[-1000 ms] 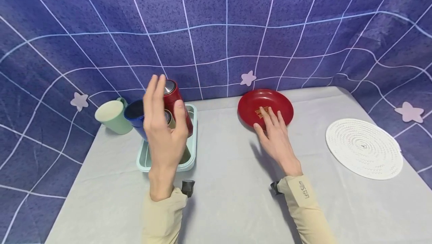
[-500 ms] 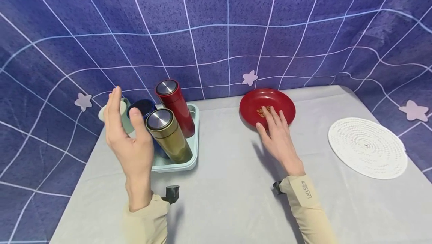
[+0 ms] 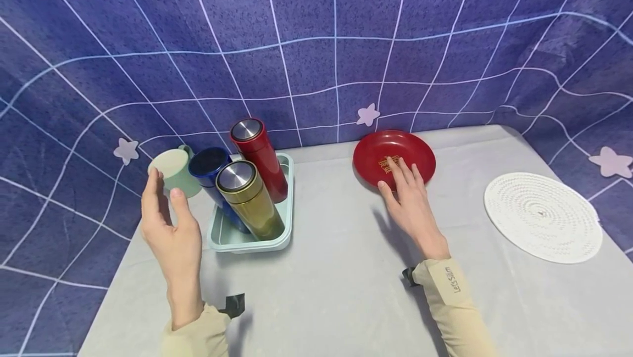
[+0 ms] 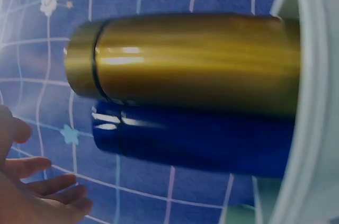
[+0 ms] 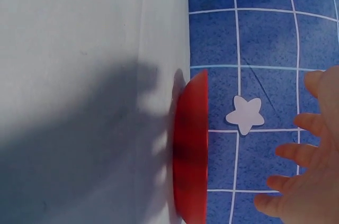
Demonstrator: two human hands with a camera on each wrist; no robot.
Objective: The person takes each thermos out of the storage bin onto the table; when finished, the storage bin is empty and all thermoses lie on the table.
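Note:
My left hand (image 3: 173,230) hovers open to the left of a pale mint tray (image 3: 247,247), fingers parted from the thumb and holding nothing. Inside the tray stand a gold thermos (image 3: 254,203), a blue thermos (image 3: 209,166) and a red thermos (image 3: 262,156). Behind my left fingertips is a light green mug (image 3: 180,176). In the left wrist view the gold thermos (image 4: 196,62) and blue thermos (image 4: 201,136) lie beyond the fingers. My right hand (image 3: 407,208) hangs with loose, spread fingers above a red plate (image 3: 366,154) with gold characters; the right wrist view shows a gap between fingers and plate (image 5: 190,150).
A white round woven mat (image 3: 541,217) lies at the right side of the grey-white tablecloth (image 3: 326,269). A blue gridded curtain (image 3: 316,60) with star shapes rises behind the table and along both sides.
My left hand has moved left and lower, from in front of the tray to beside it, uncovering the gold and blue thermoses. My right hand has stayed over the plate.

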